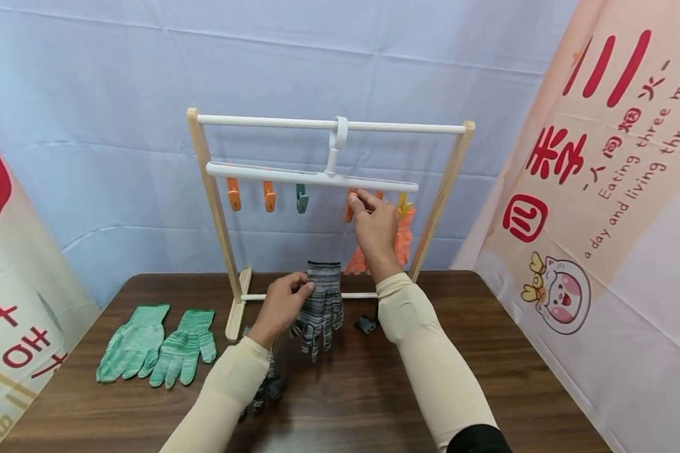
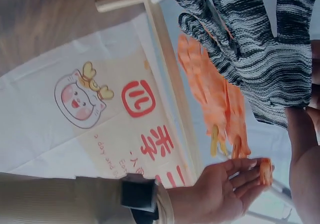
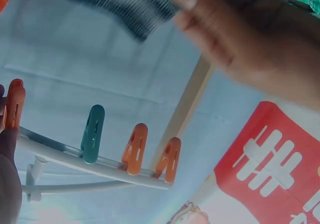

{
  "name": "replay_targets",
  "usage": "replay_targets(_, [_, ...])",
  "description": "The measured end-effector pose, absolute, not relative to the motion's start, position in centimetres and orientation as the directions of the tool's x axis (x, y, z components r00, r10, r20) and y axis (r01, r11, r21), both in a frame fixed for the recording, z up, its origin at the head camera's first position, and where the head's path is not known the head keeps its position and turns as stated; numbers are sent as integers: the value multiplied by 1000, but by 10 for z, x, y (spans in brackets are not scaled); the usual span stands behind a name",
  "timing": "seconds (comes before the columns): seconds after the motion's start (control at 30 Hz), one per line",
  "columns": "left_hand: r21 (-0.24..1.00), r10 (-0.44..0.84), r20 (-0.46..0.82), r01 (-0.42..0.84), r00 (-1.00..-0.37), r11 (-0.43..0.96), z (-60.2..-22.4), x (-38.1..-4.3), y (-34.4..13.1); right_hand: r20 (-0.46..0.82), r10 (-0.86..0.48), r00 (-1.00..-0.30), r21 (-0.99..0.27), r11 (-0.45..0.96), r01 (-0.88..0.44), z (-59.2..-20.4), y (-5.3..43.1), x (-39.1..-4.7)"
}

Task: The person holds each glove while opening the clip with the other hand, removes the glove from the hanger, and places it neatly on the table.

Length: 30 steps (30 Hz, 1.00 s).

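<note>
My left hand (image 1: 283, 307) pinches a grey and black striped knit glove (image 1: 324, 292) near its cuff, and its fingers hang downward in front of the rack. My right hand (image 1: 378, 231) is raised to the white hanger (image 1: 272, 173) and pinches an orange clothespin (image 1: 349, 212) clipped there. In the right wrist view that clothespin (image 3: 15, 103) stands between thumb and fingers. The glove is below the clothespin, apart from it. Orange gloves (image 1: 405, 238) hang at the hanger's right end, partly behind my right hand, by a yellow clothespin (image 1: 403, 202) and an orange one.
Two orange clothespins (image 1: 269, 196) and a green one (image 1: 301, 199) hang on the left. The hanger hooks onto a wood-and-white rack (image 1: 447, 182). Green gloves (image 1: 184, 346) lie on the table's left; another striped glove (image 1: 259, 402) lies partly under my left forearm. A small black object (image 1: 366, 324) sits behind.
</note>
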State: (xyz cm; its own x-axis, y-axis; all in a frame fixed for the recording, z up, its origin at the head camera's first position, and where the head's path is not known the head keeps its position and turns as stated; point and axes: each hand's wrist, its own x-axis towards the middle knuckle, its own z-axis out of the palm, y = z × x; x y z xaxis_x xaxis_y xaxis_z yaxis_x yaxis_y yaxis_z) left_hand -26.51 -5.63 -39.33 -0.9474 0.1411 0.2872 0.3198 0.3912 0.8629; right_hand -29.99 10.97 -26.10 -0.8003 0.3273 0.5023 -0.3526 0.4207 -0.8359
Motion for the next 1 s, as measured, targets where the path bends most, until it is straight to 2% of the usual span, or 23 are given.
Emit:
replay_targets(0.23, [902, 125, 158, 195, -979, 385, -421, -256, -57, 497, 308, -812, -838, 413, -356, -264, 111, -299])
replay_targets(0.53, [899, 121, 60, 107, -991, 426, -442, -253, -60, 500, 300, -812, -836, 410, -364, -263, 110, -299])
replay_targets(0.83, [875, 125, 16, 74, -992, 479, -464, -255, -64, 494, 306, -814, -838, 416, -353, -263, 110, -300])
replay_targets(1.0, [813, 96, 46, 93, -994, 575, -474, -254, -68, 501, 310, -808, -837, 412, -361, -263, 109, -299])
